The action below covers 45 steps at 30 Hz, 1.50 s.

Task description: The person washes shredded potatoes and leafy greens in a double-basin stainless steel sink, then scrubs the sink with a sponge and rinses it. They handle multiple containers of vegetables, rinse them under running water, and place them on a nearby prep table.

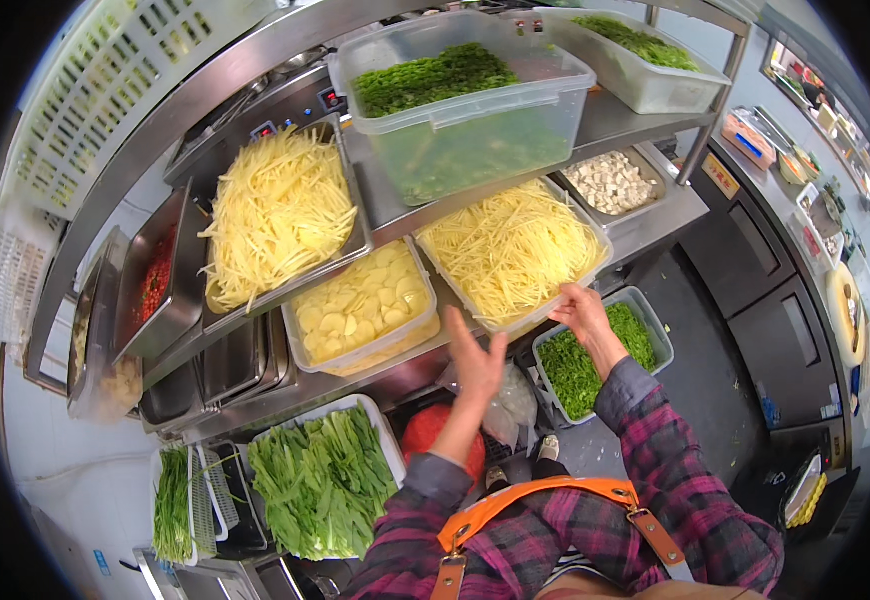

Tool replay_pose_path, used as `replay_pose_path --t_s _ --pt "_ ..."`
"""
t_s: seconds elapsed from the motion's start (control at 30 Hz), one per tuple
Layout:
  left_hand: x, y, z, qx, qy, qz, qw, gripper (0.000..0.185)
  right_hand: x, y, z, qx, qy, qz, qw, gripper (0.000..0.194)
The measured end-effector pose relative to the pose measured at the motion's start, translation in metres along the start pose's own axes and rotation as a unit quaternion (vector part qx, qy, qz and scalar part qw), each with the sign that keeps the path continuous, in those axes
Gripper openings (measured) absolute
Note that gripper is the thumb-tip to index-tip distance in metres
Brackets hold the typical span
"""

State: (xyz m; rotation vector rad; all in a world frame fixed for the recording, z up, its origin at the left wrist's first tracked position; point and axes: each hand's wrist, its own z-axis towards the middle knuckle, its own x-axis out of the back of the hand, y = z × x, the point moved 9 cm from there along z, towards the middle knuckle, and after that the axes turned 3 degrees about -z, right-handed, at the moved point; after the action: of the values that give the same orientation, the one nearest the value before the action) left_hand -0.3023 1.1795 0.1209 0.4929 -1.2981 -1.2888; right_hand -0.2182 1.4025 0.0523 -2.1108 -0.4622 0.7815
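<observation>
My left hand [476, 361] is held with its fingers apart and nothing in it. It is in front of the near left corner of a clear plastic tub [506, 328] heaped with potato shreds [510, 247]. At the same tub's near right side is my right hand [585, 315], its fingertips at the rim; whether they grip it cannot be told. Left of this tub, another plastic tub [375, 365] holds potato slices [356, 304]. More potato shreds [281, 214] fill a steel tray on the upper shelf.
Tubs of chopped greens [435, 79] stand on the steel shelf [630, 120]. Diced white cubes [611, 182] lie in a steel pan at right. Below are a tub of chopped greens [633, 334], a red bag [442, 435] and a tub of leafy vegetables [322, 480]. Dark cabinets [739, 232] line the right.
</observation>
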Motion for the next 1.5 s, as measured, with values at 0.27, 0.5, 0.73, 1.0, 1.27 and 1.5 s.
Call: replay_pose_path --t_s 0.27,0.5,0.73,1.0,1.27,1.5 --pt "-0.055 -0.026 0.001 0.084 0.199 -0.267 0.939 0.070 0.010 0.010 -0.008 0.014 0.040 0.016 0.999 0.021" --pt "-0.048 -0.030 0.007 0.064 0.201 -0.256 0.943 0.065 0.005 0.011 -0.014 0.021 0.055 0.047 0.997 0.019" --pt "-0.041 -0.020 0.013 0.018 0.194 -0.174 0.965 0.069 0.007 0.001 -0.001 0.025 0.024 0.008 0.999 0.014" --pt "-0.038 -0.020 0.008 -0.016 0.214 -0.169 0.962 0.078 0.017 0.009 -0.009 0.012 -0.002 0.026 1.000 0.020" --pt "-0.024 -0.012 -0.001 -0.046 0.260 -0.161 0.951 0.073 0.011 0.005 -0.033 0.026 0.028 0.044 0.998 0.031" --pt "-0.015 -0.030 0.032 -0.071 0.249 -0.179 0.949 0.070 -0.008 0.012 -0.008 0.001 0.015 0.047 0.999 0.015"
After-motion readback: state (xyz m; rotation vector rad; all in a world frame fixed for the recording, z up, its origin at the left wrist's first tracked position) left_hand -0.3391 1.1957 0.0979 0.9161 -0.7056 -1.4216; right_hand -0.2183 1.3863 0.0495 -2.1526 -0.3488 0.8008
